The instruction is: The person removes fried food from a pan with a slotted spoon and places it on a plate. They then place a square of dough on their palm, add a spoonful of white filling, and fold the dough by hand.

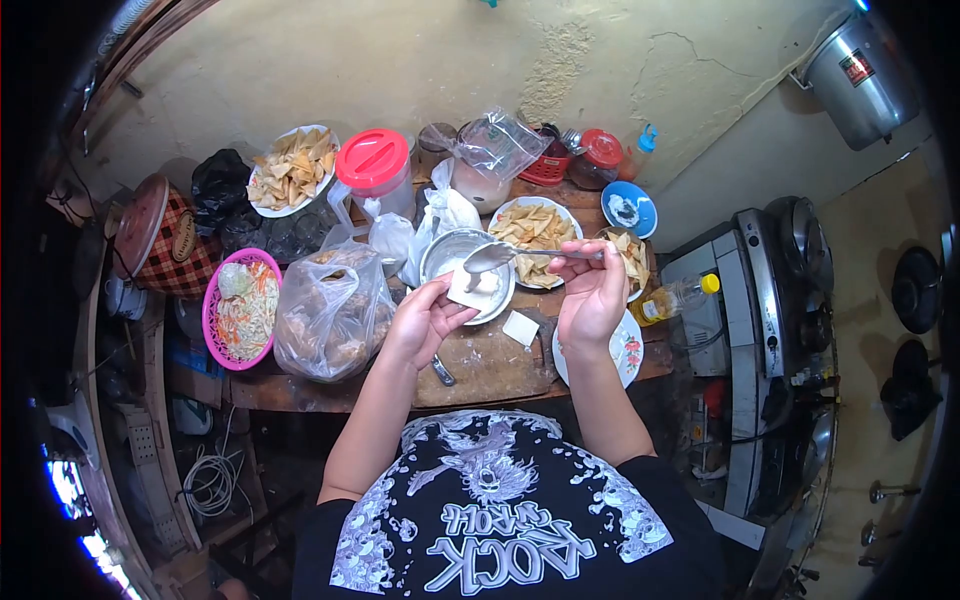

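Note:
My left hand (425,318) pinches a small pale wrapper sheet (474,294) over the near left part of a metal bowl (508,297) with whitish contents. My right hand (592,290) grips the handle of a metal spoon (489,257), its head above the bowl and close to the sheet. Another pale square (521,328) lies on the wooden board (480,365) in front of the bowl. A knife handle (443,371) shows on the board's left part, beside my left forearm.
Left are a bulging plastic bag (333,315) and a pink basket of shredded vegetables (211,314). Folded pastries fill plates at the back (262,207) and beyond the bowl (574,222). A floral plate (630,372), oil bottle (681,298) and stove (757,290) stand right.

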`<action>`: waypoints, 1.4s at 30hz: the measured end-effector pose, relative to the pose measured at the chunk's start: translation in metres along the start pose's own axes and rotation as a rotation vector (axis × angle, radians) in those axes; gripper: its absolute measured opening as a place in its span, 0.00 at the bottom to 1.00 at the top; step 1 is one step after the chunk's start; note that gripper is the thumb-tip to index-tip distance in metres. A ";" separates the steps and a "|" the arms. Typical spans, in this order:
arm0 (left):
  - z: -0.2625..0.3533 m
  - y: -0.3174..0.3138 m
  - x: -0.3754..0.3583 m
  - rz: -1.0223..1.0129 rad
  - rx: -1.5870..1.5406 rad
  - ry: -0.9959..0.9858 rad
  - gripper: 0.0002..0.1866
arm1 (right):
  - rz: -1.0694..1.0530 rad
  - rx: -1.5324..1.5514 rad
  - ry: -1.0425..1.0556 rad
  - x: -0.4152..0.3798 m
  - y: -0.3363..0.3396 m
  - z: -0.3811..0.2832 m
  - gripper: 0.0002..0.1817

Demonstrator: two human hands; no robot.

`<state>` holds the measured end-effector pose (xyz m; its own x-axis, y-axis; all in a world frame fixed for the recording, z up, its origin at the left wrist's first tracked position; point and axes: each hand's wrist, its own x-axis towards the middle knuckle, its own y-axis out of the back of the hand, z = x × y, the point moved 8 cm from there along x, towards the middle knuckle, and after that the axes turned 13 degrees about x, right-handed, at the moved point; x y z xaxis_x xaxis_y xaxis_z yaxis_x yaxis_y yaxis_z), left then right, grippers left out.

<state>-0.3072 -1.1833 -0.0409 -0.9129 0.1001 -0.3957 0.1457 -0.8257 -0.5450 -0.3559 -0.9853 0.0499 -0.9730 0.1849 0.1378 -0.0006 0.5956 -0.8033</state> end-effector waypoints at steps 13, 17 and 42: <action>-0.004 0.002 0.002 0.015 -0.035 0.004 0.17 | -0.019 0.005 -0.005 0.005 -0.007 0.006 0.16; -0.003 -0.001 0.001 0.006 -0.041 0.005 0.17 | -0.012 0.019 -0.014 0.006 -0.005 0.008 0.16; -0.012 -0.001 0.008 0.028 -0.024 -0.003 0.19 | 0.483 0.157 -0.363 -0.008 0.074 0.084 0.15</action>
<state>-0.3102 -1.1751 -0.0526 -0.9096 0.0753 -0.4087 0.1801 -0.8148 -0.5510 -0.3680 -1.0082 -0.0596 -0.8883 0.1104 -0.4457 0.4518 0.3837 -0.8054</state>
